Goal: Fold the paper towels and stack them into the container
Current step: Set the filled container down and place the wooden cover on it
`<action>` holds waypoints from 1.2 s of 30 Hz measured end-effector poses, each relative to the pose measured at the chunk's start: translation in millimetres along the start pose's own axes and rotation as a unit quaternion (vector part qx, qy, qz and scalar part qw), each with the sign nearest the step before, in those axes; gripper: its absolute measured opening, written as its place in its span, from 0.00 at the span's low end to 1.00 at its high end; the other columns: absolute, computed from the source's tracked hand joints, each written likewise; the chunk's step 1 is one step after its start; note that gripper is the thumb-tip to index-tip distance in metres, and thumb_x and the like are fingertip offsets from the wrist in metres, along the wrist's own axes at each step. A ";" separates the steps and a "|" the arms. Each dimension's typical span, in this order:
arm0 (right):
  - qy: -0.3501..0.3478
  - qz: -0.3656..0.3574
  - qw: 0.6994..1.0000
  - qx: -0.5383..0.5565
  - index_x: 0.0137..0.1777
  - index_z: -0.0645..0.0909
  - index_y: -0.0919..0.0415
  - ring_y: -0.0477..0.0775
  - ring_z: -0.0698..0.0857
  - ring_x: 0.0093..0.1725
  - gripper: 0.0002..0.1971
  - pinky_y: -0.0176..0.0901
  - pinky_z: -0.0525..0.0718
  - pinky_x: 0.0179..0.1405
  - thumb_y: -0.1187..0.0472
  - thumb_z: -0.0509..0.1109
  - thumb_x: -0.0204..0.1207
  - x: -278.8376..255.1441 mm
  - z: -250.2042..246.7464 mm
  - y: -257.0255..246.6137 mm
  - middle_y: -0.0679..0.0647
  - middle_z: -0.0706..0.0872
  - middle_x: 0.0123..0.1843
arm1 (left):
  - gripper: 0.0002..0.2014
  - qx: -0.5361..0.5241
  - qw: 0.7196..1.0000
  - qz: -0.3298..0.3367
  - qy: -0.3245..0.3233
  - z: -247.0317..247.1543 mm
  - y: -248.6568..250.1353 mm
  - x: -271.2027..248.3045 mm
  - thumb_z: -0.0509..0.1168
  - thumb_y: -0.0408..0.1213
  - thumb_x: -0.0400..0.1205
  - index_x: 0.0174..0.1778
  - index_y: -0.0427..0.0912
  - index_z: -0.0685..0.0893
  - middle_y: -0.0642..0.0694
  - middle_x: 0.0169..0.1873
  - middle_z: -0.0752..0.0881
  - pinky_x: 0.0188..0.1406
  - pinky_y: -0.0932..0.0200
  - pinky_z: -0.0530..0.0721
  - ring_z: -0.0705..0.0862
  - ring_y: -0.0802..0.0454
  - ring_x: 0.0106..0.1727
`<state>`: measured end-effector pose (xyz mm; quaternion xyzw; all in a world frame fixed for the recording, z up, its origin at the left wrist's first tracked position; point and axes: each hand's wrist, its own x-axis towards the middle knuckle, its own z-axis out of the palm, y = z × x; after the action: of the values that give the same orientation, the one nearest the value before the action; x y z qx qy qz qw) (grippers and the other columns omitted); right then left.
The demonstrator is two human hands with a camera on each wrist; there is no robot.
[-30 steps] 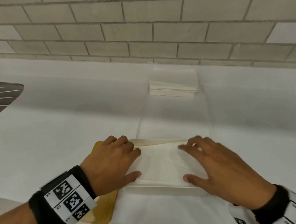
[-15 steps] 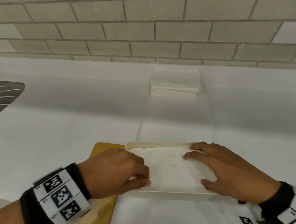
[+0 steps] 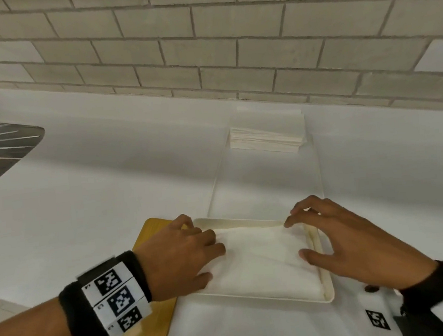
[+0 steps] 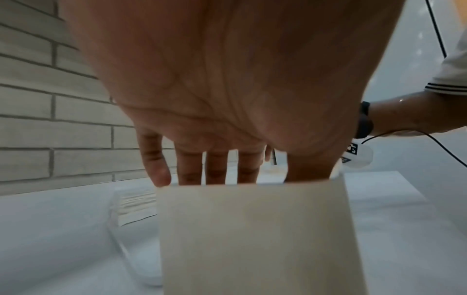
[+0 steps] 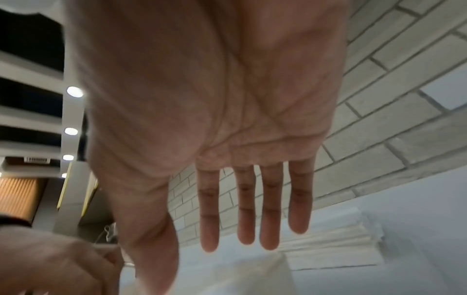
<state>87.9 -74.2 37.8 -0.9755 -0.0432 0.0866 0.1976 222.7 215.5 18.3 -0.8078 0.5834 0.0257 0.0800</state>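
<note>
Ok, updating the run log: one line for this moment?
left hand on folded towel | right hand open above | towel in container

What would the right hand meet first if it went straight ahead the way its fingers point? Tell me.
Probably the stack of paper towels by the wall: the right hand points over the container's far rim. Depth is unclear.

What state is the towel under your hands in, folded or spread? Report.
Folded. The paper towel lies as a compact rectangle inside the container, within its rim.
</note>
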 end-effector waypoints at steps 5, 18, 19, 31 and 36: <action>-0.064 0.007 0.998 -0.001 0.69 0.67 0.29 0.32 0.62 0.70 0.27 0.31 0.77 0.62 0.32 0.70 0.71 -0.1 15.3 6.0 0.24 0.55 0.69 | 0.21 -0.071 0.997 -0.029 -0.022 -7.1 -3.1 3.4 0.56 0.61 0.78 0.64 0.61 0.81 0.60 0.54 0.86 0.62 0.53 0.83 0.87 0.56 0.51; 0.023 0.011 0.985 0.169 0.63 0.79 0.32 0.41 0.79 0.65 0.18 0.38 0.78 0.64 0.32 0.68 0.75 -4.1 13.6 35.0 0.37 0.76 0.66 | 0.08 -0.156 0.961 -0.208 0.096 -96.6 -116.8 142.4 0.70 0.46 0.82 0.56 0.53 0.87 0.54 0.53 0.88 0.61 0.48 0.85 0.86 0.53 0.57; 0.033 0.008 0.984 0.174 0.63 0.79 0.32 0.42 0.80 0.65 0.17 0.37 0.78 0.64 0.33 0.68 0.75 -3.8 16.1 37.2 0.37 0.77 0.65 | 0.10 -0.144 0.962 -0.214 0.090 -95.3 -121.4 162.8 0.69 0.47 0.83 0.58 0.53 0.86 0.52 0.56 0.87 0.62 0.48 0.84 0.85 0.51 0.60; 0.050 0.017 0.968 0.245 0.61 0.80 0.31 0.38 0.81 0.66 0.15 0.28 0.74 0.64 0.33 0.67 0.76 -4.2 24.4 57.6 0.36 0.79 0.62 | 0.24 -0.032 0.974 -0.223 -0.028 -33.3 -137.2 303.5 0.65 0.41 0.88 0.80 0.41 0.73 0.37 0.74 0.75 0.70 0.46 0.77 0.78 0.36 0.72; -0.026 -0.014 0.982 0.187 0.43 0.84 0.21 0.23 0.82 0.55 0.22 0.39 0.77 0.71 0.15 0.69 0.51 6.0 56.4 79.9 0.37 0.80 0.50 | 0.22 0.001 0.976 -0.209 -0.060 -17.2 -136.6 314.9 0.66 0.39 0.88 0.77 0.37 0.76 0.34 0.71 0.78 0.66 0.45 0.81 0.81 0.34 0.68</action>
<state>87.3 -125.5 -45.6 -0.9180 -0.0445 0.1156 0.3766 451.3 -40.9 6.3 -0.9090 0.3953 0.0568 0.1191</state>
